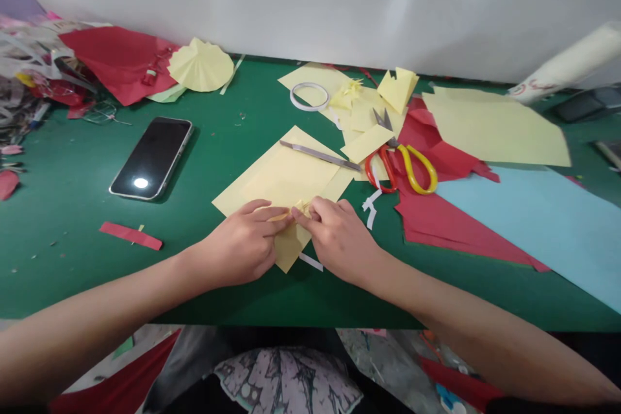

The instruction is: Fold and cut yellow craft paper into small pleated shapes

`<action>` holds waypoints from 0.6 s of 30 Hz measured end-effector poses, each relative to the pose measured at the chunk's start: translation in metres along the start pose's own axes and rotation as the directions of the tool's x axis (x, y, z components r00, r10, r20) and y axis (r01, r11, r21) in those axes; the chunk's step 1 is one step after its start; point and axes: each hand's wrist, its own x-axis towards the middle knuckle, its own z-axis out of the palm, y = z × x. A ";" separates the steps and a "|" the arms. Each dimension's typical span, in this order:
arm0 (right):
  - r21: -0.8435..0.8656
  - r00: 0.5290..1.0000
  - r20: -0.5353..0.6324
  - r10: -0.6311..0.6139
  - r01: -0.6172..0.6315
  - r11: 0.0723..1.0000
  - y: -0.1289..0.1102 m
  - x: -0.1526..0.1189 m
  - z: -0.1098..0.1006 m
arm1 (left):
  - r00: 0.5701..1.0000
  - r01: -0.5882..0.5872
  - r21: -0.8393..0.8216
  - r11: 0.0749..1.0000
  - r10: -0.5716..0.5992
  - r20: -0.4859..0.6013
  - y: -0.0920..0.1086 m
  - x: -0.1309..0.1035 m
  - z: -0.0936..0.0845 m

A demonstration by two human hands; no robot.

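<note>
Over a cream-yellow sheet of paper, both my hands meet at a small folded piece of yellow paper. My left hand pinches its left side with thumb and fingers. From the right, my right hand has its curled fingers and thumb on the same piece. Much of that piece is hidden by the fingertips. Just beyond my hands, a slim metal craft knife lies across the sheet. Scissors with one red and one yellow handle rest slightly open to the right.
A phone and a red paper strip lie at left. Behind stand a pleated yellow paper fan and a tape roll. Red paper and a light blue sheet spread right. A white roll leans at the back.
</note>
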 end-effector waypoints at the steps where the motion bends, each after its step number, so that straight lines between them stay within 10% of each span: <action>1: -0.030 1.000 -0.007 0.003 -0.003 1.000 -0.001 0.000 0.000 | 1.000 0.002 0.009 1.000 -0.002 -0.001 0.000 0.000 0.000; 11: -0.072 0.969 -0.236 0.076 -0.095 0.993 0.011 0.000 -0.007 | 0.999 0.038 0.095 0.995 -0.041 0.030 0.005 -0.001 -0.006; 18: -0.077 0.959 -0.151 -0.240 0.231 0.970 -0.007 -0.005 -0.005 | 0.999 0.030 0.108 0.994 -0.033 0.030 0.004 -0.002 -0.006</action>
